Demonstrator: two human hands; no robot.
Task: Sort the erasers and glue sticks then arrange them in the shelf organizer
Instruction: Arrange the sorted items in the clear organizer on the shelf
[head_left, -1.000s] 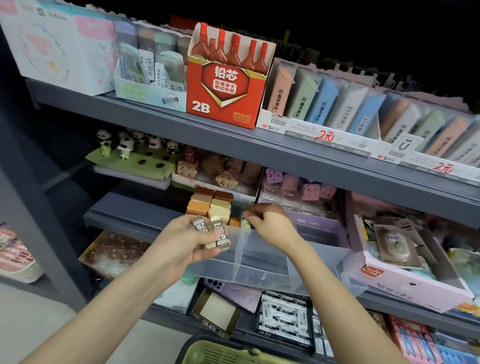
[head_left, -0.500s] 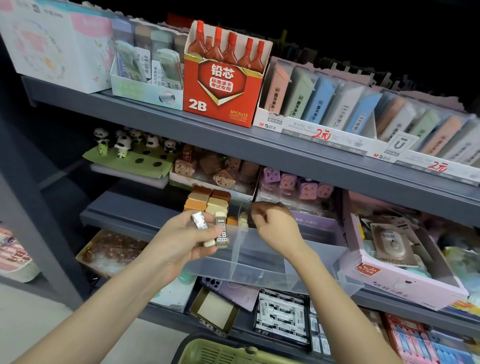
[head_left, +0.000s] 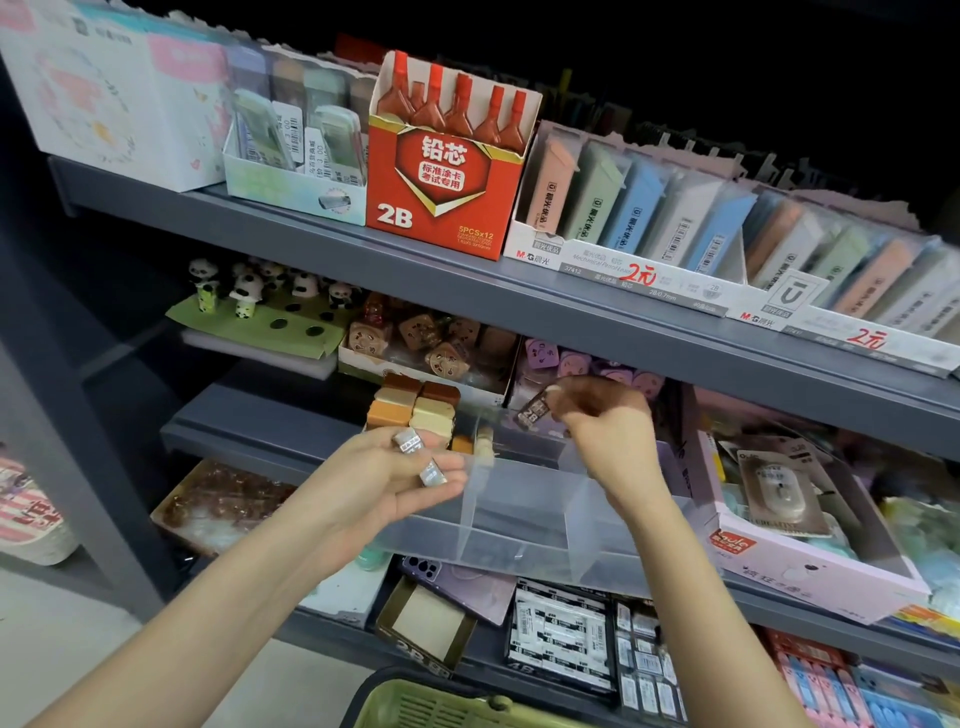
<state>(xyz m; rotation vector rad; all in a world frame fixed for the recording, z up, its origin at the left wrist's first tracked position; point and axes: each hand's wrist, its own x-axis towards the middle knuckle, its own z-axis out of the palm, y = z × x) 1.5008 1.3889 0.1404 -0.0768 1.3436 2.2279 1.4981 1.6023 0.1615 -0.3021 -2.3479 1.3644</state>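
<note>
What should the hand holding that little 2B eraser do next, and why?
Probably lower it into the clear organizer. The right hand pinches the 2B eraser just above a compartment that looks bare, beside the stacked erasers, and the left hand holds two more wrapped erasers to place.

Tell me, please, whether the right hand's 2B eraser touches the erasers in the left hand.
Apart. The head view shows the 2B eraser pinched in the right hand, with clear organizer visible between it and the erasers in the left hand.
</note>
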